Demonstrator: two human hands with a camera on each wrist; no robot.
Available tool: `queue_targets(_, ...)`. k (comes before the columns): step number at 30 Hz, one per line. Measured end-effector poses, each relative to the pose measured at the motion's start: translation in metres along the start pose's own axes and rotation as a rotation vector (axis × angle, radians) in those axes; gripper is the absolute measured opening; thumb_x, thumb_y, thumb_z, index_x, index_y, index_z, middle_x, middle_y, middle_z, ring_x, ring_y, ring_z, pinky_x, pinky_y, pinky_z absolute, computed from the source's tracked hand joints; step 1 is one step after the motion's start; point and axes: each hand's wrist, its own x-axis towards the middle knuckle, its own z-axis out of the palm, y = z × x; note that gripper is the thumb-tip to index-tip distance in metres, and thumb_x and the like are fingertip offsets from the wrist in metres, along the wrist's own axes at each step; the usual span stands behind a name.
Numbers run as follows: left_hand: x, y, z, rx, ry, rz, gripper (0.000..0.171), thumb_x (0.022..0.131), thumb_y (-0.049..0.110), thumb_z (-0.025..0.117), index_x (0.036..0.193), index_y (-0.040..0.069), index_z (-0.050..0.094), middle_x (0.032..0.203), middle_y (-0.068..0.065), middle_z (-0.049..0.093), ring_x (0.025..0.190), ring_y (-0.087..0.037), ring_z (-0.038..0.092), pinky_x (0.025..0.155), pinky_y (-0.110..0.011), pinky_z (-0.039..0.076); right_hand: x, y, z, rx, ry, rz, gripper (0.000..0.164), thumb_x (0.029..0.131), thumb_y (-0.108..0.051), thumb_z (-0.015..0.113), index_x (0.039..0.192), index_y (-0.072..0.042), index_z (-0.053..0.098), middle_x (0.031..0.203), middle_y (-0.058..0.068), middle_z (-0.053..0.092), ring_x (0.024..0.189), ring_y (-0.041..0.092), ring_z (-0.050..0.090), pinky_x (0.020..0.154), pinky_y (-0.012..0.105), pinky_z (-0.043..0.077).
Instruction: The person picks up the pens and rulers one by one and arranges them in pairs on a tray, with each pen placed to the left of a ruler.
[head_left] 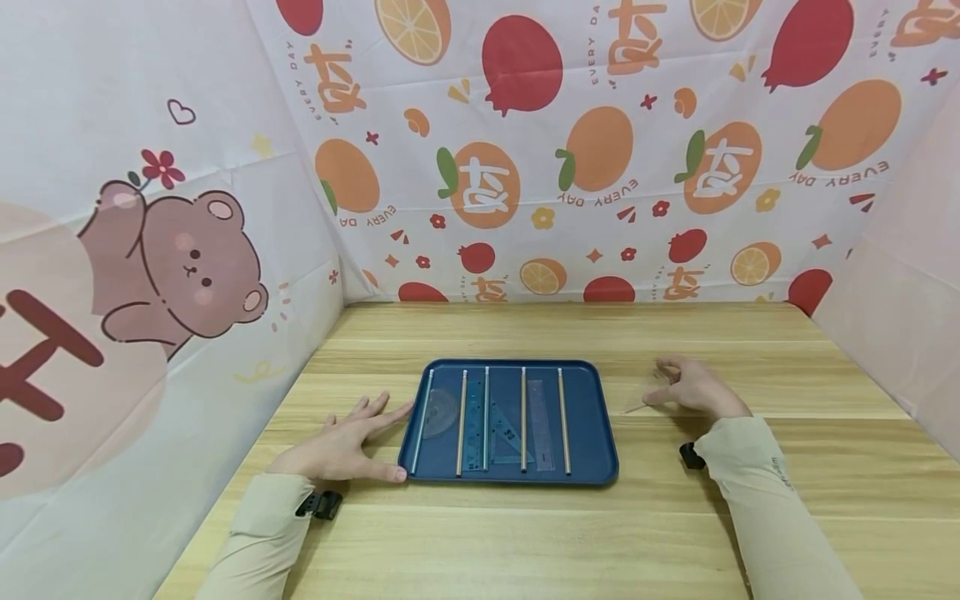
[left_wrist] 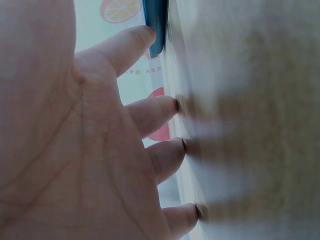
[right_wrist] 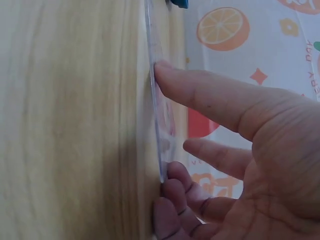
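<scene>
A dark blue tray (head_left: 588, 417) lies on the table. My left hand (head_left: 341, 442) rests at its left side, fingers spread, the thumb touching the near left corner and the index finger reaching the left edge. Right of the tray, my right hand (head_left: 693, 390) holds a thin, flat, clear plastic piece (right_wrist: 159, 115) close to the tabletop. Its thumb presses on the face, while curled fingers meet one end. In the head view only a sliver of that clear piece (head_left: 636, 408) shows, so its outline cannot be told.
In the tray lie several pencils (head_left: 563, 421) side by side, a clear protractor (head_left: 439, 414), a blue ruler (head_left: 472, 425), a blue set square (head_left: 506, 442) and a clear ruler (head_left: 540, 425). Patterned cloth walls (head_left: 525, 167) enclose the wooden table (head_left: 525, 542) at the back and sides.
</scene>
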Motion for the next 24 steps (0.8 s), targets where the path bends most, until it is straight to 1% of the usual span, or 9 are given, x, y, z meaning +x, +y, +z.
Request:
queue_targets(4, 0.0003, 0.0009, -0.0005, 0.001, 0.001, 0.001, 0.108, 0.082, 0.064, 0.086, 0.170, 0.028, 0.035, 0.177, -0.029, 0.015, 0.162, -0.061, 0.005, 0.111, -0.094, 0.004, 0.0005, 0.0004, -0.0005, -0.030, -0.030, -0.007, 0.094, 0.096, -0.032, 0.082, 0.164, 0.008, 0.032, 0.167, 0.035, 0.036, 0.150, 0.058, 0.040, 0.120, 0.069, 0.038)
queue_targets(9, -0.0008, 0.0008, 0.0008, -0.004, 0.001, 0.006, 0.108, 0.082, 0.064, 0.086, 0.170, 0.027, 0.035, 0.177, -0.030, 0.014, 0.161, -0.062, 0.005, 0.110, -0.094, 0.004, 0.0011, -0.0006, -0.0014, -0.112, -0.050, -0.024, 0.092, 0.097, -0.037, 0.080, 0.164, 0.007, 0.034, 0.168, 0.035, 0.033, 0.154, 0.060, 0.030, 0.122, 0.073, 0.032)
queue_targets(13, -0.0015, -0.0007, 0.0024, 0.007, 0.008, 0.009, 0.108, 0.081, 0.065, 0.086, 0.169, 0.027, 0.036, 0.177, -0.032, 0.015, 0.160, -0.064, 0.007, 0.109, -0.095, 0.004, 0.0016, -0.0009, -0.0018, -0.155, -0.059, -0.036, 0.092, 0.096, -0.040, 0.079, 0.163, 0.006, 0.036, 0.168, 0.036, 0.034, 0.153, 0.061, 0.032, 0.121, 0.073, 0.034)
queue_targets(19, -0.0007, -0.0014, 0.0017, 0.018, 0.017, 0.019, 0.108, 0.082, 0.065, 0.086, 0.170, 0.026, 0.036, 0.176, -0.032, 0.016, 0.160, -0.064, 0.008, 0.109, -0.095, 0.006, 0.0010, -0.0013, -0.0031, -0.160, -0.062, -0.020, 0.091, 0.096, -0.042, 0.078, 0.163, 0.004, 0.037, 0.167, 0.037, 0.035, 0.152, 0.061, 0.033, 0.119, 0.075, 0.034)
queue_targets(24, 0.0004, -0.0004, 0.0003, 0.015, 0.010, 0.021, 0.108, 0.082, 0.064, 0.086, 0.170, 0.026, 0.035, 0.176, -0.032, 0.015, 0.160, -0.064, 0.006, 0.109, -0.095, 0.006, -0.0012, -0.0034, -0.0044, -0.164, -0.067, 0.004, 0.092, 0.096, -0.045, 0.078, 0.164, 0.002, 0.037, 0.167, 0.037, 0.034, 0.152, 0.061, 0.033, 0.119, 0.075, 0.035)
